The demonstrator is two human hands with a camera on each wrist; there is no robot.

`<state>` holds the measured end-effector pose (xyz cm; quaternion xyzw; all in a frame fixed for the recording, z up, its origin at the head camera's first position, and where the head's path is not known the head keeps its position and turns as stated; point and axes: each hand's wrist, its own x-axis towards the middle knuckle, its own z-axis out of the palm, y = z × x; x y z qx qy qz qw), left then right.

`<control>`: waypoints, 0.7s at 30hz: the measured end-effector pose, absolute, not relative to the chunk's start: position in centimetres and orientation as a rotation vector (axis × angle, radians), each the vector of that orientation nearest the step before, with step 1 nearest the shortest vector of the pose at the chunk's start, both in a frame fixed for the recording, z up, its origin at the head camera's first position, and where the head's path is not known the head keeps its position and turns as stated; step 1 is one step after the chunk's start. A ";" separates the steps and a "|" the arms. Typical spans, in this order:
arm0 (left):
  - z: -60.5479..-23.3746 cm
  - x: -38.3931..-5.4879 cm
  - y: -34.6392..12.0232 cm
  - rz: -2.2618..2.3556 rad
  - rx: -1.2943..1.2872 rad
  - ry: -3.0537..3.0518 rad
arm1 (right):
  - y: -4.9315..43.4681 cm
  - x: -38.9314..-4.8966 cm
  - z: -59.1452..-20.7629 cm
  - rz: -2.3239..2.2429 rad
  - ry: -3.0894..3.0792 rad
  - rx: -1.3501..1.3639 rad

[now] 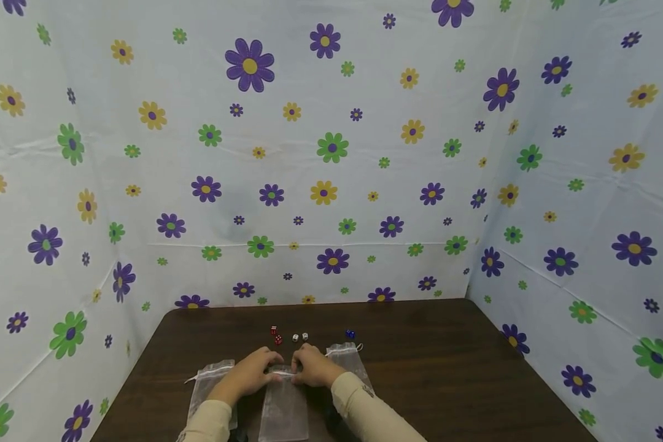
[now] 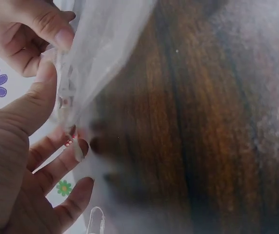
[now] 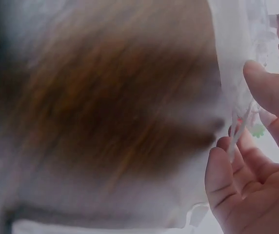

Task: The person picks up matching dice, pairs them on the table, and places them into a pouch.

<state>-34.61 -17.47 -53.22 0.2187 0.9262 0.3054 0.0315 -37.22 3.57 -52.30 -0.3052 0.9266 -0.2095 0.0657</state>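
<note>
Pinching a sheer middle bag (image 1: 285, 411) by its mouth, using fingers of left hand (image 1: 251, 372) and right hand (image 1: 317, 368) at either side.
Held over near tabletop (image 1: 447, 374); might slip or tear if pulled unevenly, being thin, or snag on its drawstring (image 1: 283, 373). Just beside, left bag (image 1: 201, 391) and right bag (image 1: 354, 362), liable to be dragged by a passing sleeve (image 1: 372, 411). Farther back, red dice (image 1: 278, 339), white dice (image 1: 295, 337) and blue dice (image 1: 348, 334), apt to scatter if bumped by either hand.
</note>
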 end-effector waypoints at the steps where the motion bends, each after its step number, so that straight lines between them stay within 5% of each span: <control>1: -53.2 -34.6 -17.5 0.949 0.681 2.848 | 3.5 -37.2 -52.1 -0.647 2.788 -0.930; 21: -51.2 -34.6 -19.1 1.140 0.883 2.845 | 4.3 -37.4 -50.3 -0.993 2.687 -0.946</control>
